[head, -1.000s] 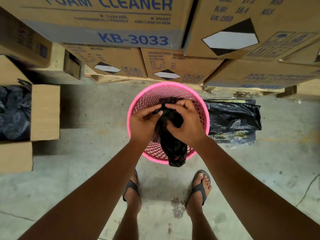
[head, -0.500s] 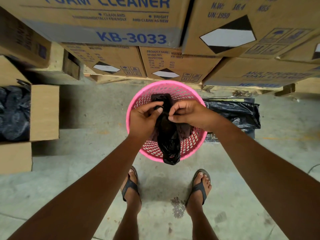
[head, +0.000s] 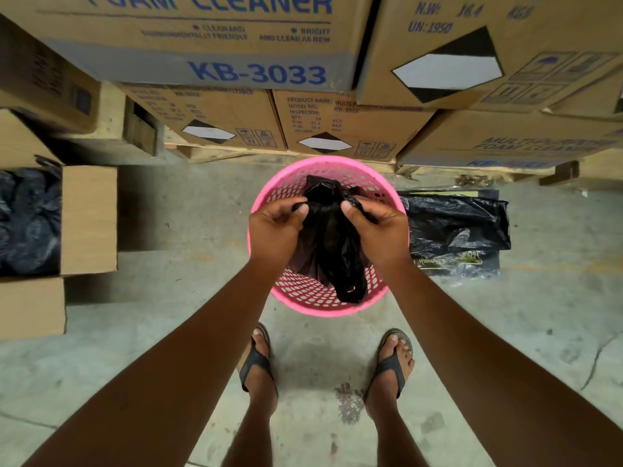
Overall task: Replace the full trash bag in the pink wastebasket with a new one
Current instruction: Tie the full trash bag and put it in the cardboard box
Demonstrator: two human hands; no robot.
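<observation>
A pink perforated wastebasket (head: 315,303) stands on the concrete floor just ahead of my feet. Above its mouth I hold a crumpled black trash bag (head: 332,244) that hangs down inside the basket. My left hand (head: 274,230) pinches the bag's top edge on the left. My right hand (head: 377,230) pinches the top edge on the right, a hand's width away. The bag's mouth is bunched between the two hands. The basket's bottom is hidden by the bag and my hands.
A flat pack of black bags (head: 455,227) lies on the floor right of the basket. An open cardboard box (head: 89,220) with black plastic (head: 28,220) stands at left. Stacked foam-cleaner cartons (head: 209,45) on pallets wall off the far side. My sandalled feet (head: 258,362) stand below the basket.
My hands have drawn apart along the bag's top edge, and more of the bag has unfolded and spread between them. The basket has not moved.
</observation>
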